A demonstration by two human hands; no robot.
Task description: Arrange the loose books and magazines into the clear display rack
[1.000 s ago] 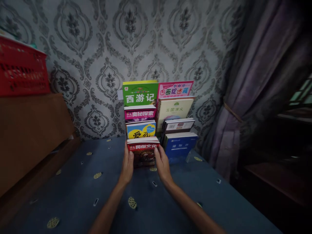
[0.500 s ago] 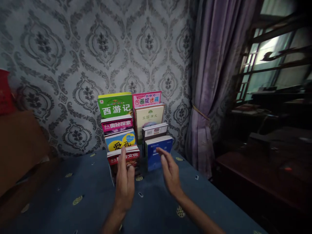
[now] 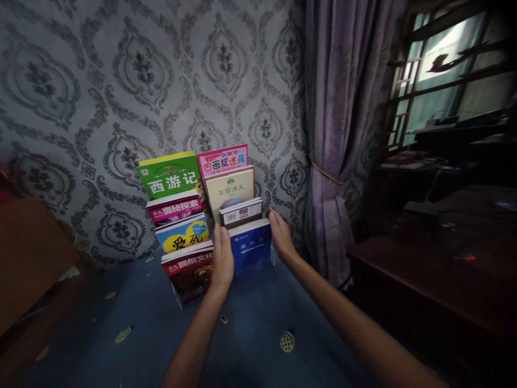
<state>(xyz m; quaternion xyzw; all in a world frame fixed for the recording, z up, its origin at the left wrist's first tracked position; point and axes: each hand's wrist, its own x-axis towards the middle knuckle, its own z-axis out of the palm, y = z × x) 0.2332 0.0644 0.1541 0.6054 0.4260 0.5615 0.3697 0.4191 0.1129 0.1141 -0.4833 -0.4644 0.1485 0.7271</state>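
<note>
Left hand [image 3: 223, 257]: fingers straight and together, palm turned inward, laid flat against the left edge of the blue book [image 3: 250, 249]. No curl of the fingers round it.

Right hand [image 3: 280, 235]: fingers extended, loosely spread, set against the right edge of the same blue book. The two hands stand narrow apart, the book's width between them, pressing it from both sides.

Blue book: upright between the hands, front of the right-hand column in a stepped display of books on the blue patterned bench [image 3: 258, 334].

Directly behind the hands, rising in steps: a book with a barcode [image 3: 241, 211], a cream book [image 3: 229, 188], a pink book [image 3: 222, 160].

Left of the left hand, touching its wrist side: a red book [image 3: 189, 269] at the front of the other column; above it a yellow-and-blue book [image 3: 182, 235], a magenta book [image 3: 174, 207], a green book [image 3: 168, 175].

Right of the right hand: a purple curtain [image 3: 335, 134], tied back.

Change from half a second ago: both hands were then held open in the air just short of the books, the left before the red book; they have since moved right and forward and closed in on the blue book.
</note>
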